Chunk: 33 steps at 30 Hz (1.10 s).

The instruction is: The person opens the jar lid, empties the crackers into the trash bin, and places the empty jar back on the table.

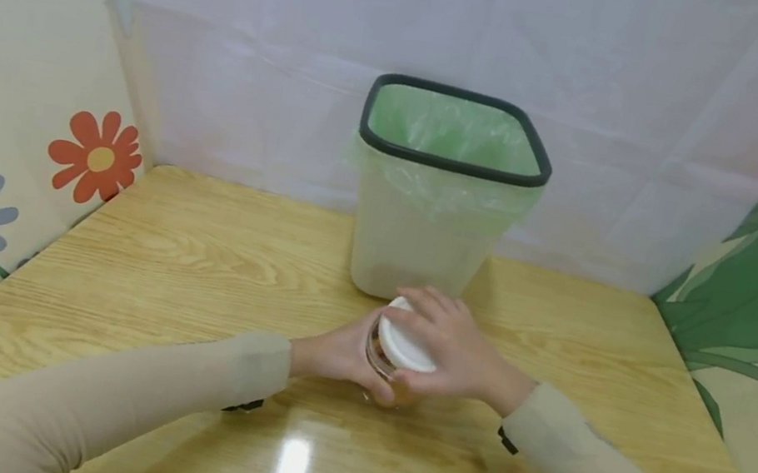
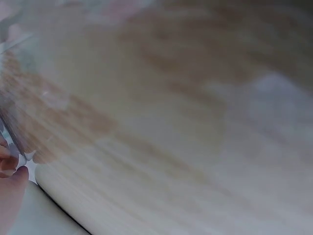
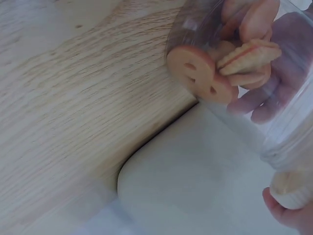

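A clear jar (image 3: 195, 34) holds several biscuits (image 3: 193, 73), one with holes like a face, and is tilted in the right wrist view. My left hand (image 1: 353, 352) grips its side, and some of that hand's fingers show through the clear wall. A round white lid (image 1: 405, 346) sits at the jar's mouth, with my right hand (image 1: 454, 347) curled over it and gripping its edge. In the right wrist view the lid's rim is beside the jar's mouth; whether they touch is unclear. Only fingers at the edge appear in the blurred left wrist view.
Just beyond the hands stands a pale bin (image 1: 426, 228) with a dark rim and a light green plastic liner (image 1: 459, 128). Under everything is a wood-grain table (image 1: 225, 243). White cloth (image 1: 273, 15) hangs behind, with flower-patterned panels at both sides.
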Motion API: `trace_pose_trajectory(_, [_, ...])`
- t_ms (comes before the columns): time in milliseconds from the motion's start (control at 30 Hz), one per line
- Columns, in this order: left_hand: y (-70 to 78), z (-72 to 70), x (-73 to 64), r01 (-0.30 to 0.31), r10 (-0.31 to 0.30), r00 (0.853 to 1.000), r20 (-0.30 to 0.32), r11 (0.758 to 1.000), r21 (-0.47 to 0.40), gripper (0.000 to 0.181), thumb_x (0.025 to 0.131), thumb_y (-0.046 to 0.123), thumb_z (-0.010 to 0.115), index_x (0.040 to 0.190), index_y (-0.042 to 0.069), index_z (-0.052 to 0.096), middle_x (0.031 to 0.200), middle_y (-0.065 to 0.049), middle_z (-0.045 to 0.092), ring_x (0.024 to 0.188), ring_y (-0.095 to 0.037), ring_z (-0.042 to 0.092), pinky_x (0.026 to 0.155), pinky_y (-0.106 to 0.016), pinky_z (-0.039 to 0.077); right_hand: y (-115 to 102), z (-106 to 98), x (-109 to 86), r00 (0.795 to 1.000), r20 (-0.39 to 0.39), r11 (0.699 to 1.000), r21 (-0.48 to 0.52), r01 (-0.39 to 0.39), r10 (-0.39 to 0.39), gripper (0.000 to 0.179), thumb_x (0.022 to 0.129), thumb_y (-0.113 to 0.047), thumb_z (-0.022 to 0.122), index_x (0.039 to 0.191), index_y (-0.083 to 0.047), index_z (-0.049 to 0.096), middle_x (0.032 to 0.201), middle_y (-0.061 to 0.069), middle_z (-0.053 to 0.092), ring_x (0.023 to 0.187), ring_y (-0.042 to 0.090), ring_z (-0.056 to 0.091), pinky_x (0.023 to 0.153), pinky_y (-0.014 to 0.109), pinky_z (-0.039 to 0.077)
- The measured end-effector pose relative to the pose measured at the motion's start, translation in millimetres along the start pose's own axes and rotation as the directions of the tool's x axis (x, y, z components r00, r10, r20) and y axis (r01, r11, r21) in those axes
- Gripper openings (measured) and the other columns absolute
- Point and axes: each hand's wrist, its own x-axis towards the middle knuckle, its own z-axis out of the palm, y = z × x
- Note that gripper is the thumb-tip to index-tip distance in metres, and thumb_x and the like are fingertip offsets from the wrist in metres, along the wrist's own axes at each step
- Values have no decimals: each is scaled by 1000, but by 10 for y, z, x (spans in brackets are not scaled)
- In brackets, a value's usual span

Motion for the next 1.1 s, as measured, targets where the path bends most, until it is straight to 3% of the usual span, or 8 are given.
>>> trace_pose_trajectory(133, [14,7,-8,41,-40,999,-26,999,21,114,67,0,90,154,-2,16,152,-22,37,139,-36,40,118,-49,31,14,-43,-50,1000,1,1000,-25,-13,13,70,78,-45,72,138,-14,57,144,19,52,128,43,49,94,62,45])
trace_pose_trajectory(267, [4,8,-5,45,-43,998,-37,998,47,114,67,2,91,154,-2,18,154,-22,38,143,-36,37,120,-49,27,39,-68,-99,1000,-10,998,-60,0,-1,70,78,-46,72,138,-13,57,143,20,52,126,44,50,93,62,47])
trace_pose_trajectory(500, [0,3,6,39,-38,999,-19,999,27,118,68,5,92,157,3,15,156,-18,35,145,-33,35,121,-46,26,62,-120,-177,999,-44,997,-72,7,-10,71,91,-65,53,140,-13,56,144,20,51,127,43,50,91,61,47])
trace_pose_trajectory(733, [-9,-13,-12,113,-110,993,-44,992,59,116,70,9,92,157,3,16,159,-18,31,148,-35,30,121,-49,25,117,-194,-273,995,-104,998,-68,-2,-5,66,85,-50,66,137,-10,56,140,25,52,121,52,52,91,69,47])
trace_pose_trajectory(967, [23,-4,-17,143,-140,989,-55,988,57,115,70,9,92,157,3,17,161,-20,28,149,-35,27,122,-49,23,192,-224,-402,990,-137,995,-94,-28,15,71,95,-67,45,135,-9,56,139,26,53,119,53,53,88,71,46])
trace_pose_trajectory(1100, [49,10,-16,143,-141,989,-49,989,48,112,71,5,90,157,4,18,161,-16,31,149,-34,27,122,-48,23,212,-232,-446,988,-154,995,-96,-32,17,73,96,-68,43,136,-8,56,139,26,53,118,51,54,87,70,47])
